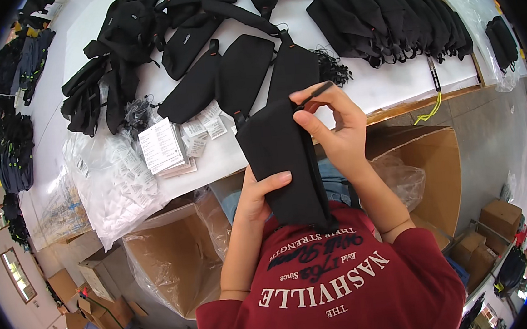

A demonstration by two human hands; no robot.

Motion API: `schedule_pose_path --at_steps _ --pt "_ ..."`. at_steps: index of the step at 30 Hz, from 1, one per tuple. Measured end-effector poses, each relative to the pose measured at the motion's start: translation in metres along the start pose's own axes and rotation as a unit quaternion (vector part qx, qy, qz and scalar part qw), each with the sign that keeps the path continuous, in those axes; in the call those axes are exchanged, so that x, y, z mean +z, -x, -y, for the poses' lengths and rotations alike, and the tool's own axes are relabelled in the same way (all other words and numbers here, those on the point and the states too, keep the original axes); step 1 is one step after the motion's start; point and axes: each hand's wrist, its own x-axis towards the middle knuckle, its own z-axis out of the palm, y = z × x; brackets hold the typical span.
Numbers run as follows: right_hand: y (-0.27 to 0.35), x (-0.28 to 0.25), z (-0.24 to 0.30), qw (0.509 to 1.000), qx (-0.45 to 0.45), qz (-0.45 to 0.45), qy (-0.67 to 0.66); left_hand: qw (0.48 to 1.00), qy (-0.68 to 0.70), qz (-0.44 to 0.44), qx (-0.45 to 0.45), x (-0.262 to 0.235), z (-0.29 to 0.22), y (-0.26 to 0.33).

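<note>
A flat, long black fabric pouch (282, 163) is held upright in front of my chest, its upper end over the table's near edge. My left hand (261, 193) grips its lower left side, thumb lying across the front. At the pouch's upper right corner, my right hand (338, 123) pinches a thin black strip (317, 94) between thumb and forefinger. Whether that strip is a strap end or a zip pull, I cannot tell. Just beyond the pouch lie similar black pouches (246, 69) with small loops at their corners.
The white table (388, 84) carries a row of black pouches (388, 15), a heap of black bags (130, 32), a stack of printed paper slips (163, 145) and a clear plastic bag of labels (118, 183). Cardboard boxes (174, 254) lined with plastic stand below. A yellow cord (429, 111) hangs off the edge.
</note>
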Motion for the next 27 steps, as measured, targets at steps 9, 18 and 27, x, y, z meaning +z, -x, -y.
schedule_pose_path --at_steps 9,18,27 --pt "0.006 -0.008 0.001 0.997 -0.024 0.033 0.061 0.994 0.083 -0.066 0.015 0.004 -0.001 -0.004" --pt "0.019 -0.008 0.027 0.975 0.045 0.215 0.024 0.979 0.203 -0.018 0.013 -0.033 -0.009 -0.024" --pt "0.029 -0.008 0.03 0.96 0.065 0.273 -0.005 0.968 0.245 0.027 0.052 -0.024 -0.024 -0.028"
